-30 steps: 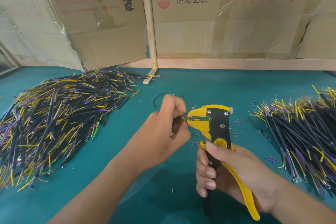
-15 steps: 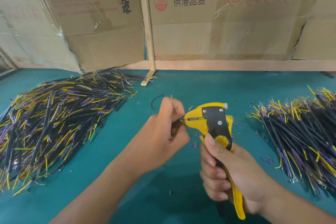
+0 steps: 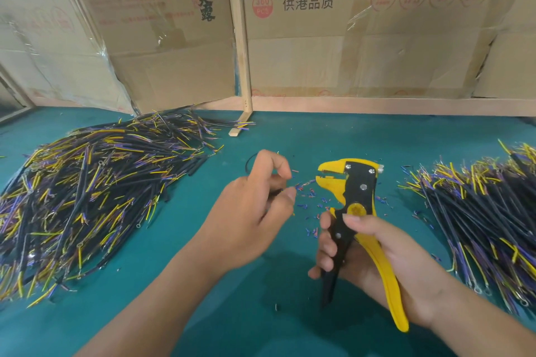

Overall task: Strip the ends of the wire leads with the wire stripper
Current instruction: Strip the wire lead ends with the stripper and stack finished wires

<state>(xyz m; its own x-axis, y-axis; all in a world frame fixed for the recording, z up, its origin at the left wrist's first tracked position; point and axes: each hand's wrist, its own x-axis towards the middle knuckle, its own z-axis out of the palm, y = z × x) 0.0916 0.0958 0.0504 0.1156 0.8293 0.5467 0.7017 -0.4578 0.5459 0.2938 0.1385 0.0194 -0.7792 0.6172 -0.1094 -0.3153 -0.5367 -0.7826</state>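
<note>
My left hand [image 3: 249, 214] pinches a thin black wire lead [image 3: 250, 160] whose loop curves up behind the knuckles; its bare purple-tipped end [image 3: 304, 184] pokes out toward the right. My right hand [image 3: 374, 252] grips the handles of a yellow and black wire stripper [image 3: 358, 197], held upright with its jaws pointing left. The jaws stand slightly apart and sit a short gap to the right of the wire end, not touching it.
A large pile of black, yellow and purple leads [image 3: 87, 191] covers the left of the green table [image 3: 261, 313]. Another pile [image 3: 487, 211] lies at the right. Small insulation scraps [image 3: 313, 206] are scattered between my hands. Cardboard boxes [image 3: 362, 38] and a wooden post [image 3: 239, 38] line the back.
The wire end has come out of the stripper jaws as my left hand drew away to the left. The stripper handles have spread apart and the jaws have parted.
</note>
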